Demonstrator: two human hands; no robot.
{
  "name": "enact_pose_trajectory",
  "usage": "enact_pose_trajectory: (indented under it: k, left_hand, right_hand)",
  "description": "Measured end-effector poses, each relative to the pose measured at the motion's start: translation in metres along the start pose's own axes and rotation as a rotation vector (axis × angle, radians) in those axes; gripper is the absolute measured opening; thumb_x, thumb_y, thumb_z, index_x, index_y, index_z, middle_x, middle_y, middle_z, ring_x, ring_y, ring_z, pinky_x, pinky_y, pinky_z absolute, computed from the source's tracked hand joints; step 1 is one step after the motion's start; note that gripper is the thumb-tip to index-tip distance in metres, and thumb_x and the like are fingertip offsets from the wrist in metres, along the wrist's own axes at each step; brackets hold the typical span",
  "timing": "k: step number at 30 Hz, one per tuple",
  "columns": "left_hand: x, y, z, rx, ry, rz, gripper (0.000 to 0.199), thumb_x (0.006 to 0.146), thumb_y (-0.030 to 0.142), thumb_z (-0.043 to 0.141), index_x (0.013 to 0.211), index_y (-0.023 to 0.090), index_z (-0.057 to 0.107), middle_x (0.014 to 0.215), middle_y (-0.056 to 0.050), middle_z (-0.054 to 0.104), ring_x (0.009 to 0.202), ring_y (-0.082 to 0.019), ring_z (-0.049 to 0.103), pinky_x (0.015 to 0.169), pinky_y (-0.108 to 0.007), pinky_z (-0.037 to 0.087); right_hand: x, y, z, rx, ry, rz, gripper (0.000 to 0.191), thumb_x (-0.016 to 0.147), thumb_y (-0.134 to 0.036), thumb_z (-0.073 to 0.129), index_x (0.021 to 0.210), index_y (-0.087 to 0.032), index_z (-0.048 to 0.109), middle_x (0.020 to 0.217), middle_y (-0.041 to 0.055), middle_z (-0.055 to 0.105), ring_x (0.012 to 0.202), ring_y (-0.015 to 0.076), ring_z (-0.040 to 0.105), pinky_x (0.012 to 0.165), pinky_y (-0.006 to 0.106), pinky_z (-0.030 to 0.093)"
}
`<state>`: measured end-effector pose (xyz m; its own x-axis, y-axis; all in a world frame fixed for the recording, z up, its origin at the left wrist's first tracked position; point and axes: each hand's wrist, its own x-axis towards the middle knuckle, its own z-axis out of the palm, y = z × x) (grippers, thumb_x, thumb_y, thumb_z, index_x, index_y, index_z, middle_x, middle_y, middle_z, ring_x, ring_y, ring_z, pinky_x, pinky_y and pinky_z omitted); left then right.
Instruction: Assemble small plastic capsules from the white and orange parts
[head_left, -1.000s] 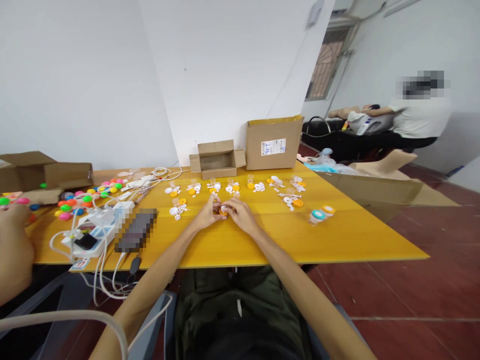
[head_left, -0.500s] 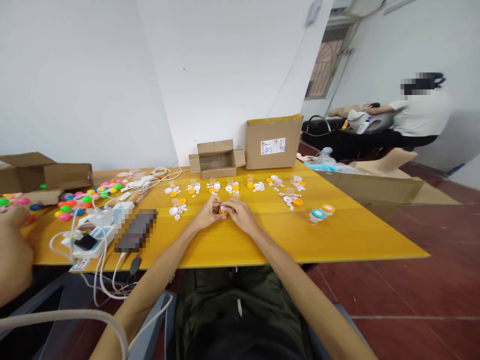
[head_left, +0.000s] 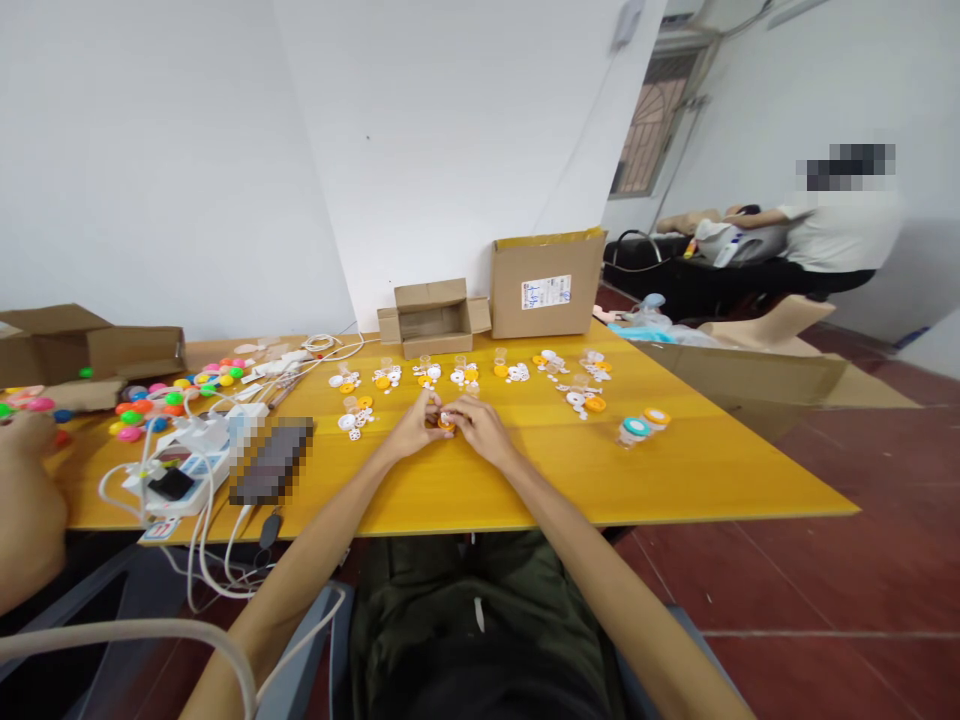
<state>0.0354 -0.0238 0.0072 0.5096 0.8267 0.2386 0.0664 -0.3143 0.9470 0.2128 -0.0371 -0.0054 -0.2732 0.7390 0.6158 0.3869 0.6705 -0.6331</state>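
Observation:
Over the middle of the table point(head_left: 480, 490), my left hand point(head_left: 414, 428) curls its thumb and fingers about an orange round lid point(head_left: 445, 425). A small white piece with dark holes shows at the lid's top. My right hand point(head_left: 480, 425) closes on the same lid from the other side, its fingertips at the white piece. Fingers hide much of both parts. Beyond my hands lie several groups of clear cups, orange rings and white perforated pieces, among them a white disc point(head_left: 346, 423) and an orange ring point(head_left: 595, 405). Two capped clear jars, one with a teal lid point(head_left: 637, 427), stand to the right.
To the left are a power strip point(head_left: 202, 470) with white cables, a dark pixelated device point(head_left: 271, 462), colourful balls point(head_left: 174, 398) and another person's hand point(head_left: 30, 450). An open small carton point(head_left: 437, 347) and a larger box point(head_left: 546, 300) stand behind. A person sits far right.
My hands and the orange lid stay almost in place, with only slight finger movement. The other person's hand at the left shifts a little.

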Motion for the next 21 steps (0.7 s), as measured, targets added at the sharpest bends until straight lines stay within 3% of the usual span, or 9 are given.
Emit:
enact_pose_trajectory:
  k: [21]
  left_hand:
    - [-0.0014, 0.0035, 0.0002, 0.033, 0.004, 0.003, 0.052, 0.067, 0.036, 0.086, 0.093, 0.024, 0.043, 0.077, 0.006, 0.064, 0.073, -0.014, 0.064, 0.072, -0.027, 0.051]
  right_hand:
    - [-0.0017, -0.0029, 0.0018, -0.06, 0.025, -0.019, 0.018, 0.092, -0.013, 0.061, 0.086, -0.025, 0.072, 0.087, 0.003, 0.068, 0.081, 0.0189, 0.062, 0.075, 0.028, 0.047]
